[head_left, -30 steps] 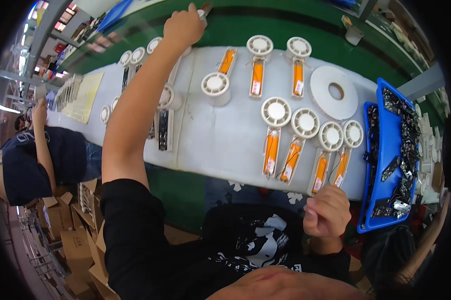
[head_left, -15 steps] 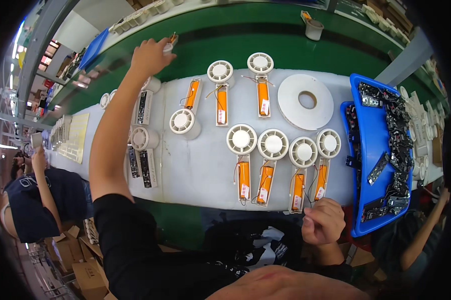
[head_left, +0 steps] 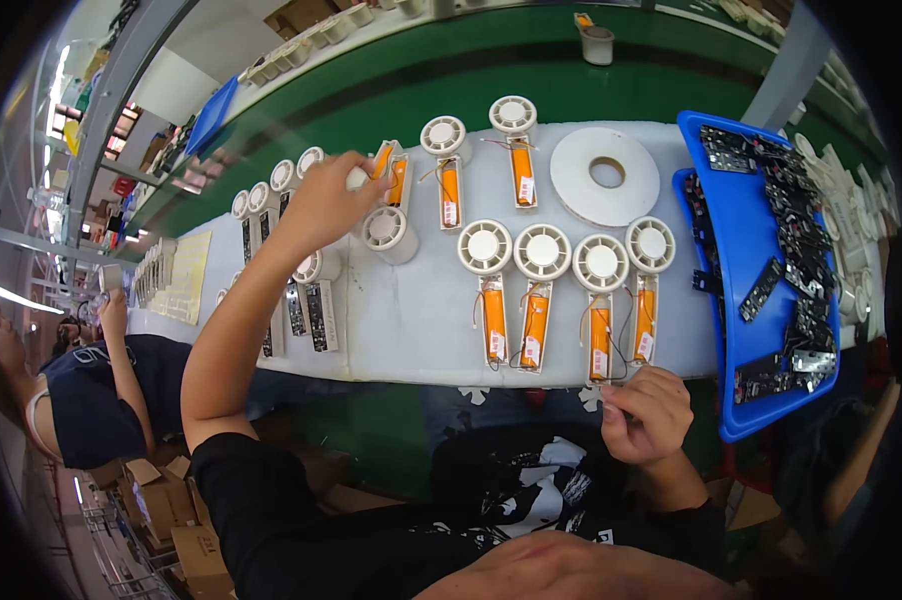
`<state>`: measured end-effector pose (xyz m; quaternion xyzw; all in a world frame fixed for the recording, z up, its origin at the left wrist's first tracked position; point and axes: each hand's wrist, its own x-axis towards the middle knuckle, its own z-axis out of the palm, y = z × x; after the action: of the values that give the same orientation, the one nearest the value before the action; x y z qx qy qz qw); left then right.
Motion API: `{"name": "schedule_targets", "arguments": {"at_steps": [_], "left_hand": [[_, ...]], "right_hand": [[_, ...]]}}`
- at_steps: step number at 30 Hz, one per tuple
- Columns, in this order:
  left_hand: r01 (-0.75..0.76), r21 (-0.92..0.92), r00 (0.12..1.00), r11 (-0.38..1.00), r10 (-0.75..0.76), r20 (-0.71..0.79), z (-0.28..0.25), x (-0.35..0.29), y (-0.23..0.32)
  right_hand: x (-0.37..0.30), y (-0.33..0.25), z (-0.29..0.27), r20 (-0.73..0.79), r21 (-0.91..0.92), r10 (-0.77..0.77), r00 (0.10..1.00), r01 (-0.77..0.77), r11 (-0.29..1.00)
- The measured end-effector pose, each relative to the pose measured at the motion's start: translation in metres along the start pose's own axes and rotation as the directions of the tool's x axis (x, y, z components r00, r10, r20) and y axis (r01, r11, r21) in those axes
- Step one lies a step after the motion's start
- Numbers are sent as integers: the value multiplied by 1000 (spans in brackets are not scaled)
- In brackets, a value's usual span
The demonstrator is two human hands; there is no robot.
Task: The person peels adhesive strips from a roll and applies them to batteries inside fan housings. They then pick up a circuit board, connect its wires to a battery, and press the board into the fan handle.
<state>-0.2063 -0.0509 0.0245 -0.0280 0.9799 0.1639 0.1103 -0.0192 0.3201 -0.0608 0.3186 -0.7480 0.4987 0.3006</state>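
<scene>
My left hand point(head_left: 323, 200) reaches over the far left part of the table, fingers closed round a white handheld fan point(head_left: 359, 179) whose orange battery shows beyond the fingertips. Right beside it, another white fan point(head_left: 389, 236) lies with its handle pointing away and an orange battery point(head_left: 398, 183) in the open handle. At the near table edge my right hand point(head_left: 651, 412) is curled, thumb against fingers; whether it pinches something small is hidden. Just beyond it lie several fans with round vented heads, such as this near fan point(head_left: 601, 264), with orange batteries and thin wires.
A white tape roll point(head_left: 605, 175) lies flat near the blue tray point(head_left: 726, 400) of black circuit boards. Fans with dark boards point(head_left: 321, 315) stand on the left. Another fan point(head_left: 597, 46) rests on the green surface. A person point(head_left: 106, 385) sits at the left.
My left hand has come back from the far green surface toward the table, bringing a white fan beside the one lying there. My right hand stays curled near the table edge. The view has shifted slightly.
</scene>
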Motion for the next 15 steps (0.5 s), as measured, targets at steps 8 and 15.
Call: {"name": "schedule_targets", "arguments": {"at_steps": [8,15], "left_hand": [[-438,284,878,853,473,-68,35,85,59],[-484,158,766,861,504,-398,2,40,49]], "right_hand": [[12,-37,-37,-16,-182,-4,1000,1,983],[32,-35,-142,-199,-727,227,953,-299,619]]}}
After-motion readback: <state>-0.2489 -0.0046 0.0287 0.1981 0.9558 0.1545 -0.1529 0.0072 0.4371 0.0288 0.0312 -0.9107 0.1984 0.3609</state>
